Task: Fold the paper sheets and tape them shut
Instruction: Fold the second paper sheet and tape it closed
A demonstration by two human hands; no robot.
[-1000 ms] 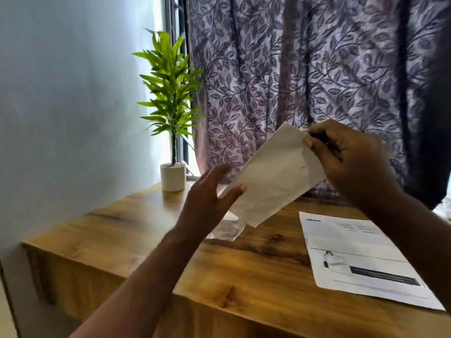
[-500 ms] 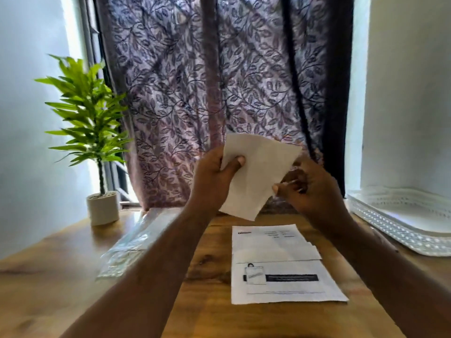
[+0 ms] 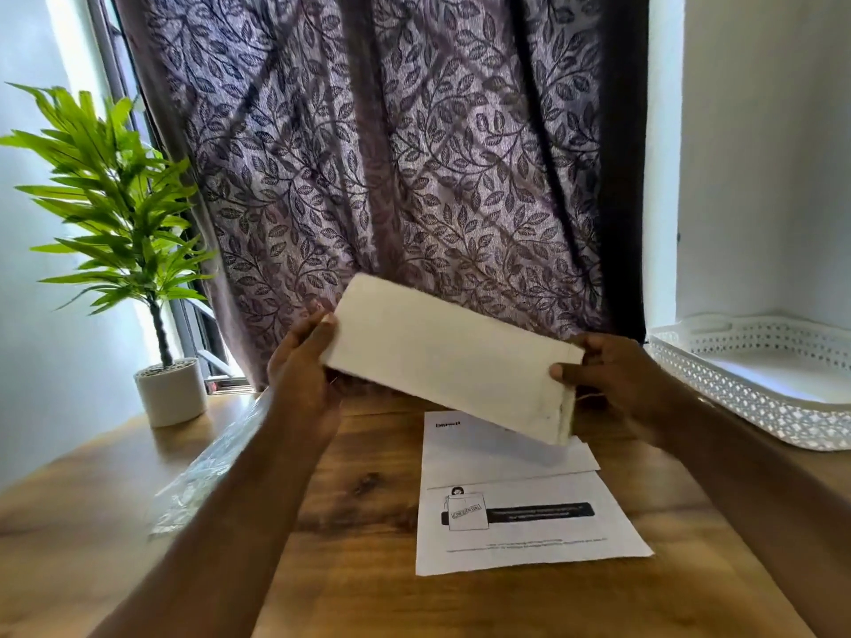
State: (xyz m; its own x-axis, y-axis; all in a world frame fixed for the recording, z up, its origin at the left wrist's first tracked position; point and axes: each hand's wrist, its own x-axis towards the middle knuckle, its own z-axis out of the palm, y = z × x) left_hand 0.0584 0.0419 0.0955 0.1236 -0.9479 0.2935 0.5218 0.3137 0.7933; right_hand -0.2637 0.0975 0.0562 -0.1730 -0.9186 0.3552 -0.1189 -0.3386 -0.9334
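Holding the folded paper sheet [image 3: 449, 361] above the surface [image 3: 368, 568], you have its long axis sloping from centre-left down to centre-right: your left hand [image 3: 304, 361] grips the higher end, your right hand [image 3: 612, 375] pinches the lower end, where the blurred open edge seems to lie.

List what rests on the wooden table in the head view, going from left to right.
From the left: potted plant → clear plastic wrapper → printed sheet → white perforated tray.
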